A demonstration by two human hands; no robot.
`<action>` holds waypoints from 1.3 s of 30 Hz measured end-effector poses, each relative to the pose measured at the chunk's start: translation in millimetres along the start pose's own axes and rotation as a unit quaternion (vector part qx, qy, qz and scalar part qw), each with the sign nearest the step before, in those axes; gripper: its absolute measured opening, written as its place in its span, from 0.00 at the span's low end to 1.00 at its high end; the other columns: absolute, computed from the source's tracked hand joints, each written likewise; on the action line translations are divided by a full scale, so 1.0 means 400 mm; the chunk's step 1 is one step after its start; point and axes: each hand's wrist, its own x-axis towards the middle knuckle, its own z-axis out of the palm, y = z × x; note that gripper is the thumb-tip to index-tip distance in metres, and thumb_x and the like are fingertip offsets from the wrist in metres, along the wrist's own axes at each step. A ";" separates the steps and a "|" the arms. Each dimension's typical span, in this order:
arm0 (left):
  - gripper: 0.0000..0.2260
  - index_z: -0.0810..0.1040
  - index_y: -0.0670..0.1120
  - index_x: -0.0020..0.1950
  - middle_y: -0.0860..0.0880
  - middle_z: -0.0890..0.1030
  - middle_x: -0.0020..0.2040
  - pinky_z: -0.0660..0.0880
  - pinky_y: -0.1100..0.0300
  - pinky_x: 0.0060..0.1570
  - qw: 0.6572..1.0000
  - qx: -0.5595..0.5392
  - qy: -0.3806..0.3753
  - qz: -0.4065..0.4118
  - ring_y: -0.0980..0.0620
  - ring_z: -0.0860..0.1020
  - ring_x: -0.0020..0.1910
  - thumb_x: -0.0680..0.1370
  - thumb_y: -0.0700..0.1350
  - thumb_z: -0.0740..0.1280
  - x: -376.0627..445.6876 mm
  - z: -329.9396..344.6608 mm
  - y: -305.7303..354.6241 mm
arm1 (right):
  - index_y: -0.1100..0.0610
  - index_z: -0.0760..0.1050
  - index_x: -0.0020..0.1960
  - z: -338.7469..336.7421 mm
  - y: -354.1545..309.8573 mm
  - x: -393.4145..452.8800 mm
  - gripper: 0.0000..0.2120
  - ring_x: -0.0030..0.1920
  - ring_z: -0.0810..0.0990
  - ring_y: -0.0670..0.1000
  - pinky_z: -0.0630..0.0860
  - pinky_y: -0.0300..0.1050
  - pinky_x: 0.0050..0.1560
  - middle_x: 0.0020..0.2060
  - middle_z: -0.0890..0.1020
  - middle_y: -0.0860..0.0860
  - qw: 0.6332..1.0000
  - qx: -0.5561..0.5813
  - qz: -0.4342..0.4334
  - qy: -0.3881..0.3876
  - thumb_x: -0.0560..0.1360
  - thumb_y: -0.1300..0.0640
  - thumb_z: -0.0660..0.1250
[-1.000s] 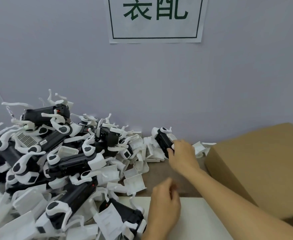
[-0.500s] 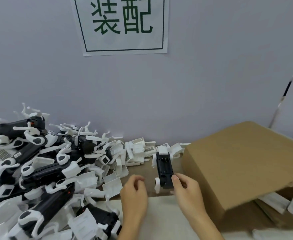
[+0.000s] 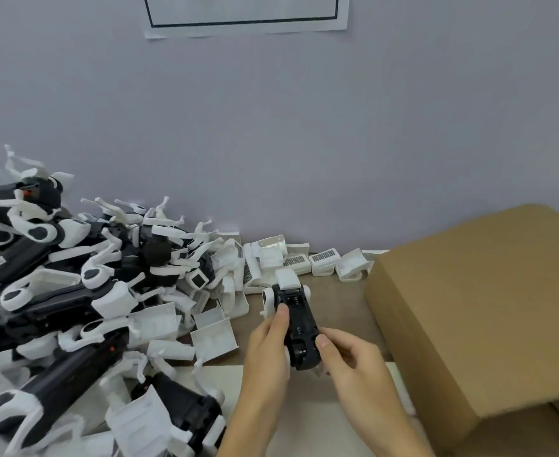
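Being held by both hands: one black unit [image 3: 299, 324] with white fittings, raised just above the table [image 3: 337, 311], between the pile on the left and the box on the right.
Left hand [image 3: 266, 347]: fingers curled beneath the unit, thumb laid along its left flank.
Right hand [image 3: 354, 361]: closed round the near end, thumb pressed to the lower right flank.

Risks noted:
- The white cap [image 3: 288, 278] at the far end is not visibly locked and could be knocked off if the unit is twisted sharply.
- The grip is taken on the near half only, so the far end could dip and the unit could be dropped.
- The pile of like units [image 3: 57, 308] is heaped loosely, and a slide could be set off if it is brushed by the left forearm.
- Loose white clips [image 3: 213, 338] lie near and could be swept aside.

Surface and room:
- The tabletop is brown, partly covered by a pale sheet [image 3: 304, 410] beneath the hands.
- A cardboard box [image 3: 486, 308] is placed at the right.
- A row of white pieces [image 3: 321, 258] is lined along the wall.
- The wall [image 3: 271, 127] is plain grey-lilac, and a paper notice [image 3: 245, 8] is fixed high on it, cut off by the frame.
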 end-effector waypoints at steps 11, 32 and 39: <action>0.23 0.82 0.36 0.53 0.39 0.86 0.50 0.76 0.38 0.63 0.994 -0.105 0.007 0.026 0.36 0.83 0.55 0.73 0.55 0.64 0.013 -0.004 -0.009 | 0.41 0.80 0.55 0.020 0.022 0.000 0.12 0.51 0.83 0.39 0.78 0.35 0.53 0.48 0.85 0.41 0.998 -0.038 -0.040 0.031 0.76 0.56 0.71; 0.09 0.85 0.44 0.48 0.48 0.87 0.45 0.76 0.68 0.44 0.991 -0.008 -0.095 0.093 0.54 0.84 0.47 0.81 0.46 0.68 -0.001 0.024 -0.018 | 0.37 0.79 0.47 0.000 0.001 -0.016 0.15 0.43 0.80 0.35 0.73 0.29 0.37 0.38 0.83 0.35 0.987 -0.146 -0.028 0.062 0.61 0.40 0.71; 0.10 0.85 0.45 0.48 0.49 0.86 0.43 0.75 0.70 0.43 0.987 0.000 -0.097 0.128 0.57 0.83 0.45 0.76 0.50 0.69 -0.005 0.031 -0.014 | 0.36 0.81 0.46 -0.009 -0.022 -0.019 0.13 0.40 0.80 0.36 0.72 0.27 0.39 0.34 0.83 0.37 0.987 -0.143 -0.038 0.068 0.61 0.43 0.74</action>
